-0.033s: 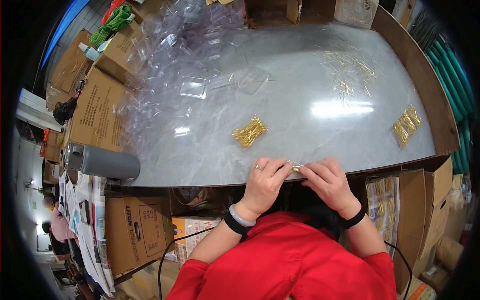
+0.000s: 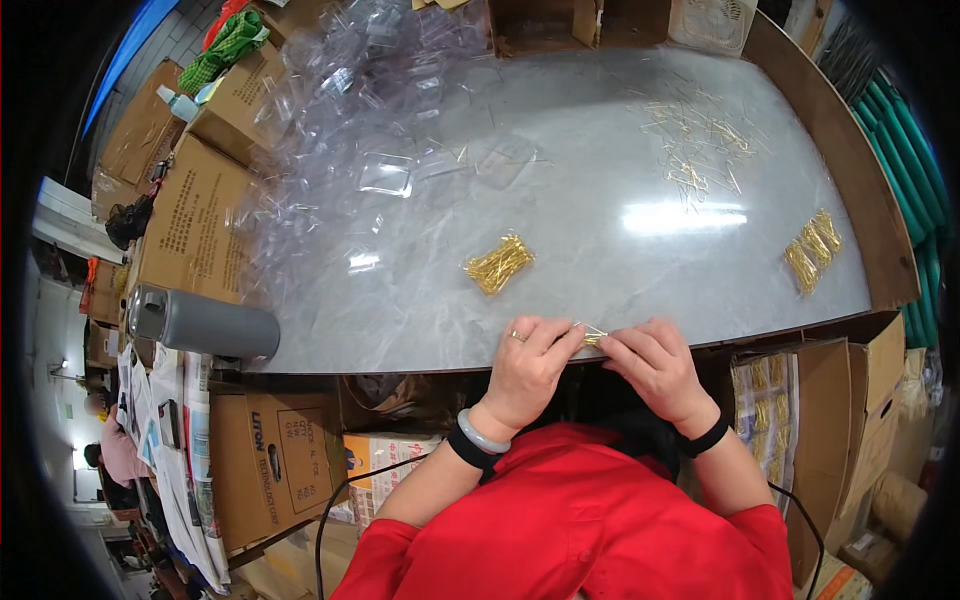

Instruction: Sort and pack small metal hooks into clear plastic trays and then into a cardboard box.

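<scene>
Close to the table's front edge, my left hand (image 2: 534,352) and my right hand (image 2: 659,361) face each other with fingers pinched. Between their fingertips is a small bunch of thin gold wire pins (image 2: 593,337); its ends are partly hidden by my fingers. Both hands grip it, one at each side. Beyond my left hand lies a bundle of gold wire pins (image 2: 500,265). A second gold bundle (image 2: 813,250) rests near the right edge. Farther back, loose wire pins (image 2: 698,140) are scattered on the grey table (image 2: 560,215).
Clear plastic boxes (image 2: 387,174) pile up on the table's left side. A grey bottle (image 2: 205,322) stands at the left front corner. A raised wooden edge (image 2: 845,150) borders the right side. Below it, an open carton (image 2: 820,400) holds packed gold bundles (image 2: 768,410).
</scene>
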Available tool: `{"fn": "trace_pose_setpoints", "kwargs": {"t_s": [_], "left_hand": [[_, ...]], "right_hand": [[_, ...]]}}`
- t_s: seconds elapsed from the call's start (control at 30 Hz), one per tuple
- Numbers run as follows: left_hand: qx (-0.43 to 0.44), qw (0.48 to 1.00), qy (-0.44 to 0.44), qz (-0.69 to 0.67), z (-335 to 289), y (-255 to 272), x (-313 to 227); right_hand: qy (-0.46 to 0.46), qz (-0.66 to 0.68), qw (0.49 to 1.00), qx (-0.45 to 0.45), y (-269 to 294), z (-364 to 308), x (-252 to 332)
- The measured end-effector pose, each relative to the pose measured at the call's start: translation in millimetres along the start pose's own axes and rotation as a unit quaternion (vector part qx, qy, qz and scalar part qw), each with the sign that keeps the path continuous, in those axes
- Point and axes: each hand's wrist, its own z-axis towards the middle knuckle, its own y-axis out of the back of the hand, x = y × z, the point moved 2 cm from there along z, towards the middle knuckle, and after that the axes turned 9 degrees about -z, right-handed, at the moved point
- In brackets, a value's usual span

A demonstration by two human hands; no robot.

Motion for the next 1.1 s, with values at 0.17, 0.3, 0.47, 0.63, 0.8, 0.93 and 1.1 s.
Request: {"fn": "trace_pose_setpoints", "kwargs": {"t_s": [0.17, 0.3, 0.47, 0.63, 0.8, 0.93, 1.1], "left_hand": [[0.006, 1.0, -0.021, -0.011, -4, 1, -2], [0.005, 1.0, -0.013, -0.025, -5, 3, -1], [0.009, 0.99, 0.075, -0.117, 0, 15, -2], [-0.049, 0.992, 0.083, 0.078, 22, 60, 26], [0.018, 0.981, 0.166, 0.099, 13, 61, 53], [0.006, 0.972, 0.209, 0.106, 2, 52, 24], [0.028, 0.972, 0.218, 0.078, -4, 52, -22]], "right_hand": [[0.038, -0.026, 0.996, -0.079, -6, -7, 2], [0.033, -0.027, 0.995, -0.088, -8, -4, 3], [-0.042, -0.02, 0.993, -0.108, -15, -1, 4], [-0.131, -0.009, 0.982, -0.137, -16, 6, 11], [-0.193, 0.028, 0.969, -0.15, -11, 12, 12], [-0.217, 0.031, 0.965, -0.146, -9, 10, 8], [-0.231, 0.016, 0.96, -0.16, -4, 22, 3]]}}
